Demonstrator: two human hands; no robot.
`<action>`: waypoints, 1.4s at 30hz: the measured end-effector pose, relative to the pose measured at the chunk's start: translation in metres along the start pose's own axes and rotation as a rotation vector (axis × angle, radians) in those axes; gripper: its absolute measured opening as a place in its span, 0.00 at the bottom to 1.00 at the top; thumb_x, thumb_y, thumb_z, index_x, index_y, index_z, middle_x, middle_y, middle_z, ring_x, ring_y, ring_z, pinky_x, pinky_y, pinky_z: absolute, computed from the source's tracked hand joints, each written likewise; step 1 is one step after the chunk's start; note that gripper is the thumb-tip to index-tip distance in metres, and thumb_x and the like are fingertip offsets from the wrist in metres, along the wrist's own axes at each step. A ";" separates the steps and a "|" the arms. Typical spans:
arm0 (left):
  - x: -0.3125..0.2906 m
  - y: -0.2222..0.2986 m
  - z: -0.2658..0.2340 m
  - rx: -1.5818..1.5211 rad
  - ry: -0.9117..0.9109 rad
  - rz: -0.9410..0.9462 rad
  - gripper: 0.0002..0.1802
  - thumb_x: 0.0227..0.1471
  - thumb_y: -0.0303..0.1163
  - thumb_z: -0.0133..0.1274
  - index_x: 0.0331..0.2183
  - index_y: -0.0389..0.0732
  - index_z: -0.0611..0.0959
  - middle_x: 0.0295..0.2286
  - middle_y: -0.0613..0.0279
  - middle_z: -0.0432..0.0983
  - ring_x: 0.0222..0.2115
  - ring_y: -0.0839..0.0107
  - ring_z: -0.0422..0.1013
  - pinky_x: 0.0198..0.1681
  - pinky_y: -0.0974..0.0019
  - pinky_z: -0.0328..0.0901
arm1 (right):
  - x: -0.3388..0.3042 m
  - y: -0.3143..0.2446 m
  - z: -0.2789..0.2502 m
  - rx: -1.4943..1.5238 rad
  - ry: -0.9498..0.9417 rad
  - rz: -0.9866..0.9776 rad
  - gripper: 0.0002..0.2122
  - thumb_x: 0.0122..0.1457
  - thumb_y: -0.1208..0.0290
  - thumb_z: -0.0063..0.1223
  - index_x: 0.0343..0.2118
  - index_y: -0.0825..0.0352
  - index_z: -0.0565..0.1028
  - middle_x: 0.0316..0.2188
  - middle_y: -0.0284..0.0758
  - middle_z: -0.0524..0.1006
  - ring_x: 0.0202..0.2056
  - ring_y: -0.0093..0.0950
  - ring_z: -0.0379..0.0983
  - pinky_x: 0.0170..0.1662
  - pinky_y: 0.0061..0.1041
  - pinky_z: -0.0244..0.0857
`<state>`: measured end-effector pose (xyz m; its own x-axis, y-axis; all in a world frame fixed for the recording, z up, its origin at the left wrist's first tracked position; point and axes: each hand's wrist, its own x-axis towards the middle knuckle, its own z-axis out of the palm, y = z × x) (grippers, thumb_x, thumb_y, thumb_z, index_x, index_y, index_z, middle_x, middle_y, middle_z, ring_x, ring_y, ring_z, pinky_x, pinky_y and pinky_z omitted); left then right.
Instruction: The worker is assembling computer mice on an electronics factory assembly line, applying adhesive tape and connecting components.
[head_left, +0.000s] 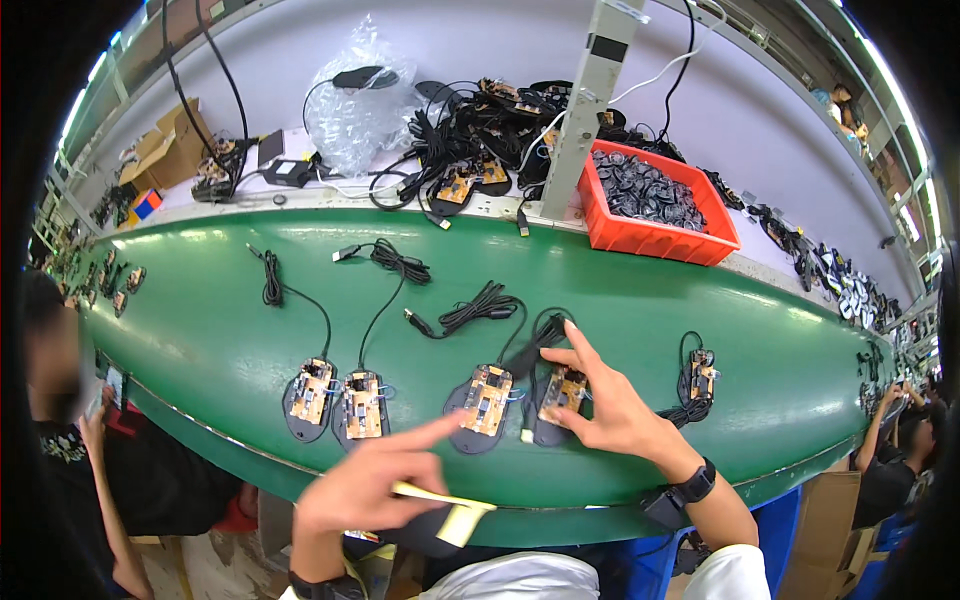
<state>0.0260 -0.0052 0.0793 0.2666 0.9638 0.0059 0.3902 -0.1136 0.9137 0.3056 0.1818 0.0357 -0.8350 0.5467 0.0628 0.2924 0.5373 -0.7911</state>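
My left hand has its index finger stretched toward the circuit board of an opened computer mouse. Its other fingers are curled round a yellow strip, and a dark flat piece shows beneath them. My right hand grips another opened mouse by its board, thumb on the near side and fingers at the far side, by its bundled black cable. Farther left lie two more opened mice, black oval bases with tan boards, their cables stretching away from me.
All these lie on a green conveyor belt; one more board with cable is to the right. Behind stand a red bin of dark parts, a heap of mice and cables, and a metal post. Co-workers sit at both sides.
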 end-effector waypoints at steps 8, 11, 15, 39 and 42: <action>0.009 -0.035 -0.004 0.068 0.074 -0.132 0.09 0.42 0.18 0.65 0.27 0.36 0.80 0.64 0.37 0.64 0.50 0.50 0.79 0.41 0.58 0.73 | -0.010 -0.014 -0.003 0.077 0.041 -0.044 0.47 0.49 0.81 0.70 0.72 0.65 0.56 0.59 0.46 0.69 0.57 0.42 0.73 0.60 0.39 0.69; 0.000 -0.035 -0.014 0.136 0.076 -0.080 0.10 0.41 0.18 0.67 0.27 0.36 0.81 0.64 0.39 0.65 0.51 0.53 0.79 0.43 0.61 0.74 | -0.016 -0.011 -0.010 -0.023 0.277 -0.086 0.33 0.51 0.80 0.70 0.63 0.66 0.71 0.54 0.42 0.70 0.52 0.37 0.74 0.56 0.34 0.71; 0.019 0.006 0.042 -0.159 -0.143 0.133 0.10 0.45 0.17 0.61 0.30 0.37 0.76 0.67 0.43 0.61 0.47 0.47 0.79 0.40 0.58 0.74 | -0.044 -0.007 -0.009 0.330 0.301 0.080 0.11 0.59 0.81 0.65 0.44 0.70 0.83 0.42 0.38 0.79 0.37 0.24 0.77 0.40 0.21 0.72; 0.058 0.006 0.083 -0.007 -0.287 0.007 0.13 0.44 0.17 0.58 0.35 0.34 0.74 0.63 0.37 0.63 0.35 0.38 0.77 0.34 0.48 0.73 | -0.053 -0.008 0.023 0.155 0.396 0.263 0.06 0.57 0.77 0.68 0.37 0.68 0.87 0.26 0.31 0.83 0.21 0.14 0.68 0.23 0.18 0.60; 0.060 0.006 0.083 -0.018 -0.249 0.060 0.15 0.44 0.15 0.56 0.37 0.30 0.72 0.62 0.33 0.63 0.33 0.36 0.76 0.32 0.46 0.72 | -0.053 -0.007 0.022 0.142 0.397 0.257 0.06 0.57 0.77 0.68 0.37 0.68 0.87 0.26 0.31 0.83 0.21 0.14 0.67 0.23 0.18 0.60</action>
<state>0.1174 0.0321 0.0510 0.4989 0.8658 -0.0378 0.3522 -0.1627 0.9217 0.3375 0.1349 0.0244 -0.4941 0.8674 0.0596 0.3764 0.2752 -0.8846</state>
